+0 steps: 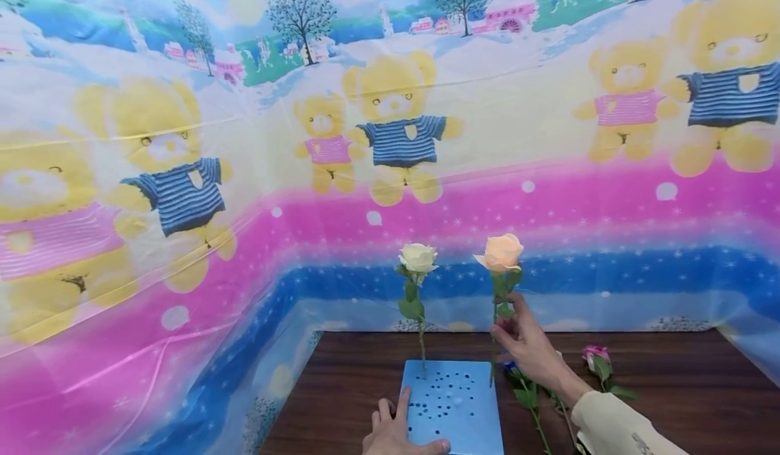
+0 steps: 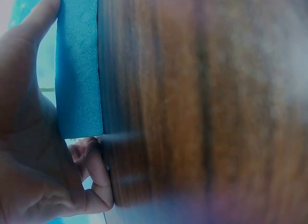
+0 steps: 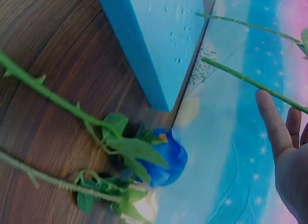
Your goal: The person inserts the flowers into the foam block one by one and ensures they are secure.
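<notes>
A blue foam block [image 1: 456, 407] dotted with small holes lies on the table. My left hand [image 1: 399, 431] holds its near left corner, thumb over the near edge; the left wrist view shows other fingers curled low beside the block [image 2: 79, 70]. A white rose [image 1: 418, 258] stands upright in the block's far left part. My right hand [image 1: 530, 347] pinches the stem of a peach rose [image 1: 503, 253], bloom upward. In the right wrist view, the lower end of its stem [image 3: 240, 76] hangs free, apart from the holed face.
Right of the block, a blue rose [image 3: 168, 159], a pale rose [image 3: 144, 204] and a pink rose [image 1: 597, 355] lie on the dark wooden table [image 1: 341, 374]. A cloth backdrop [image 1: 518, 137] printed with bears rises behind and to the left.
</notes>
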The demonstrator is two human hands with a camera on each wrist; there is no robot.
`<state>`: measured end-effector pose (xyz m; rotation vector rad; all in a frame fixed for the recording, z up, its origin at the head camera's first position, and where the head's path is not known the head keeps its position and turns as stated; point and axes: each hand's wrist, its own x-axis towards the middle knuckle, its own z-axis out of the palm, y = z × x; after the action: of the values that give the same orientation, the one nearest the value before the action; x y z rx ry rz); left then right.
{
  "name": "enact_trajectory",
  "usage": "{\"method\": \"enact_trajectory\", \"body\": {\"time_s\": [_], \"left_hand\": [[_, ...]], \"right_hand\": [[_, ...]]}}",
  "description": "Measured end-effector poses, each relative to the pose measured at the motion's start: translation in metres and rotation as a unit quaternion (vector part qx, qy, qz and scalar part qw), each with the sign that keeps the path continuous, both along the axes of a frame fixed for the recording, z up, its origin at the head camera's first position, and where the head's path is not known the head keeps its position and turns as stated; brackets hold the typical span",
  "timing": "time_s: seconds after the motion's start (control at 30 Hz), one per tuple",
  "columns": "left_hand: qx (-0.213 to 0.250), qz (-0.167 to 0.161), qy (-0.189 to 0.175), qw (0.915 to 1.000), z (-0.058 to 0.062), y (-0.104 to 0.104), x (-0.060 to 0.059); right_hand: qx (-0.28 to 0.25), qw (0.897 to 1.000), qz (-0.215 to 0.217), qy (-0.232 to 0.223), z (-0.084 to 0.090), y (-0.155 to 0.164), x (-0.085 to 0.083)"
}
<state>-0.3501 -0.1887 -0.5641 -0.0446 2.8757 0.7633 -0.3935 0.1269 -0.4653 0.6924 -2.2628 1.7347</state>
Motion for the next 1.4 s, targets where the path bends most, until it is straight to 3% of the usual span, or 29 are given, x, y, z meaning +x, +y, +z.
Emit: {"method": "enact_trajectory", "body": {"time_s": [0.47, 0.7, 0.93, 1.4], "left_hand": [[-0.001, 0.001, -0.005, 1.0, -0.002, 0.002, 0.0], [0.01, -0.002, 0.004, 0.9999, -0.001, 0.002, 0.002], [0.01, -0.007, 0.016, 0.9998, 0.002, 0.001, 0.004], [0.016, -0.012, 0.015, 0.9997, 0.005, 0.0, 0.005]], "right_hand": [[-0.004, 1.0, -0.008, -0.027, -0.003, -0.034, -0.009], [0.013, 0.999, -0.025, -0.017, -0.006, -0.046, -0.012], [-0.019, 0.998, -0.021, -0.055, -0.011, -0.06, -0.013], [-0.021, 0.998, -0.016, -0.062, -0.018, -0.077, -0.014]]}}
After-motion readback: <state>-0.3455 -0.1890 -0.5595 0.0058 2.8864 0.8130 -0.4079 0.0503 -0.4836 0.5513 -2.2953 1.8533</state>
